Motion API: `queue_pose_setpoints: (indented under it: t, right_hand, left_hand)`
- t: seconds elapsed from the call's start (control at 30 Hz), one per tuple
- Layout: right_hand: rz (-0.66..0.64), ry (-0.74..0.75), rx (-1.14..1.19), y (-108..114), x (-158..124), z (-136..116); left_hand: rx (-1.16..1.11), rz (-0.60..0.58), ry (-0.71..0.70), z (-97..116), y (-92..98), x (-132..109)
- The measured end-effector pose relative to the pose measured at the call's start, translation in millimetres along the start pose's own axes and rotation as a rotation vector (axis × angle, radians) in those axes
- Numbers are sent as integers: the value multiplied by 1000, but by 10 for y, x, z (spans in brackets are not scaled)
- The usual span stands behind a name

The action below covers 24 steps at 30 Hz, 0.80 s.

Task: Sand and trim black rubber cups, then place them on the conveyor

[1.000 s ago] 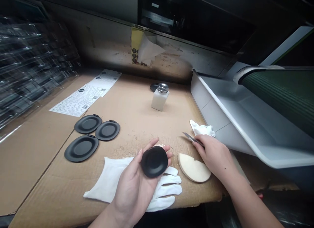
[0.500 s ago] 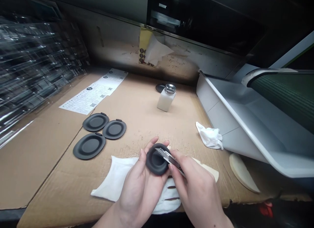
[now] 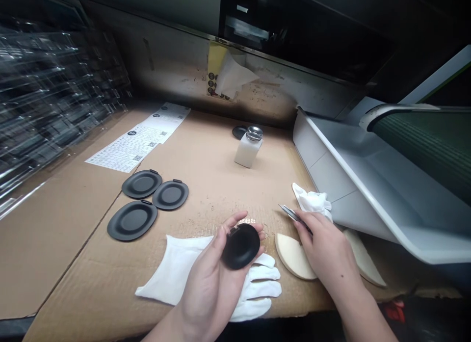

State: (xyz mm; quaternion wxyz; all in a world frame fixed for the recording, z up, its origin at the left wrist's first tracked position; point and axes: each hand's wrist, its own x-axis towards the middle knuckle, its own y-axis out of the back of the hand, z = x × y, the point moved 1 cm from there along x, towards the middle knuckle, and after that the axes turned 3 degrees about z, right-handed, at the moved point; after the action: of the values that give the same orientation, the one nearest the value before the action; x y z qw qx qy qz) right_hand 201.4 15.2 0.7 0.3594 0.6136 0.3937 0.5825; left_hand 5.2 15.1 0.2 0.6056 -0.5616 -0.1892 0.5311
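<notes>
The person's left hand cradles a matte black oval piece above the counter, its fingers curled up around the piece's edge and its thumb pressed on the near side. The right hand is beside it and apart from it, its fingers pinched closed on a small metal blade, whose tip points away to the left. Beneath the hands, a white cotton glove lies flat on a cardboard sheet covering the counter. A cream half-disc pad sits just under the right hand, with a white cloth just past the blade and a second cream pad off to the right.

Further left lie three black oval pieces in a loose group — two side by side, one nearer. Behind them stand a white dispensing bottle with a metal top and printed sheets. A grey plastic tray borders the right side.
</notes>
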Motion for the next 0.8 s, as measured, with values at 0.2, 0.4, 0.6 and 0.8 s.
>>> queue_pose_setpoints:
  t: [0.2,0.4,0.6,0.8]
  right_hand:
    - [103,210,263,195,65,-219]
    - [67,514,514,380,263,-755]
    - [-67,278,253,-17,825,-396]
    - [-116,197,21,-217,1056,-205]
  left_hand:
    - [134,-55,-4,-21,0,-46]
    - [171,-133,-11,-38,-23,-39]
    - [187,4,34,-7,-91,-14]
    - [335,74,21,-32,-14,13]
